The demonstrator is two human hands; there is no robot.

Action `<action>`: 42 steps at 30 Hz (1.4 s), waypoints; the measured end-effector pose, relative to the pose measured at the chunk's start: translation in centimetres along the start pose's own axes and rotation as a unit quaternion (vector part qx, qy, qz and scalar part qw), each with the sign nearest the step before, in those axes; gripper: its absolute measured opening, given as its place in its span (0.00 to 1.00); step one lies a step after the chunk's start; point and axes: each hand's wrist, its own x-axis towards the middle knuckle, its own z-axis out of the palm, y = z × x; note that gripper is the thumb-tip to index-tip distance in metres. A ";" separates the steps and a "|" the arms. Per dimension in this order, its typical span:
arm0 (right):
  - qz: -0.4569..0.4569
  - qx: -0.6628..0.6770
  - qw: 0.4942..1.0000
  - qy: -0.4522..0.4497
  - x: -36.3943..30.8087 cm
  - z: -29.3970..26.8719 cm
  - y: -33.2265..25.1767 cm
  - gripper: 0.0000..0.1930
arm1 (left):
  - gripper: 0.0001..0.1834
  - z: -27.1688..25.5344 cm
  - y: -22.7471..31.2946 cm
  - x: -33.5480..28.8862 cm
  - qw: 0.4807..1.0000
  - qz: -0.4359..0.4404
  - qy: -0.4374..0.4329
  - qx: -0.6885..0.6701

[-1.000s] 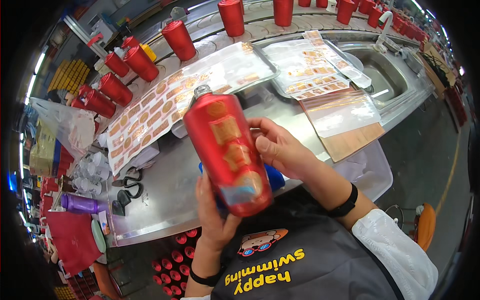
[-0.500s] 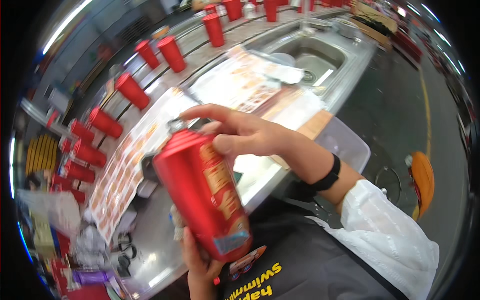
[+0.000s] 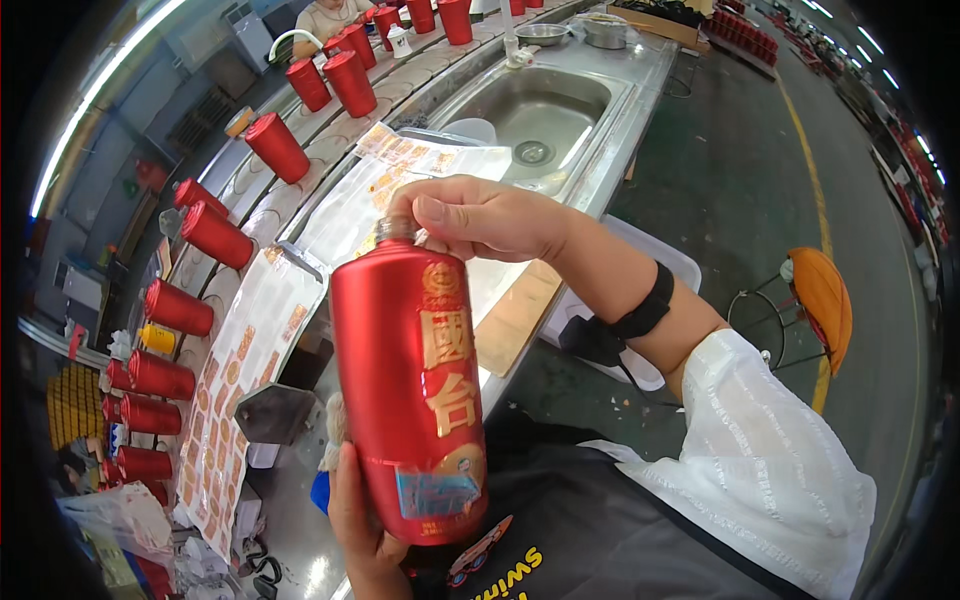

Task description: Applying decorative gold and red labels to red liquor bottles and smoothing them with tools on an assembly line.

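A glossy red bottle (image 3: 400, 320) with raised gold lettering and a blue patch near its base fills the middle, close to me and nearly upright. My left hand (image 3: 362, 520) supports it low down, fingers wrapped around the base; part of this hand is behind the bottle. At the top, my right hand (image 3: 490, 218) is closed at the bare threaded neck (image 3: 395, 229), its thumb and curled fingers against it. Whether a small item is also pinched there is hidden. Behind the bottle, sheets of orange-brown decals (image 3: 222, 400) lie on the metal bench.
A curved conveyor (image 3: 330, 148) carries several red bottles (image 3: 277, 147) along the far left. The steel sink (image 3: 575, 100) lies beyond my right hand. A dark angular holder (image 3: 275, 413) stands beside the bottle. An orange stool (image 3: 822, 310) is at right; another person (image 3: 325, 22) sits at the back.
The bottle has turned more upright, its lettering facing me more squarely. My right hand's stretched fingers have curled in at the neck. The view has shifted, and blur has lessened.
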 end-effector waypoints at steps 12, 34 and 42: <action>-0.069 -0.012 0.981 0.182 -0.4 -7.7 -2.0 0.13 | 0.42 5.4 1.2 8.9 0.992 0.001 -0.002 -0.124; 0.043 -0.812 0.518 0.265 1.5 -33.4 8.9 0.10 | 0.25 -3.0 4.8 -6.9 0.884 -0.254 0.337 0.202; 0.049 -0.856 0.506 0.094 1.1 -32.1 11.8 0.07 | 0.22 -2.8 4.3 -7.5 0.886 -0.286 0.314 0.185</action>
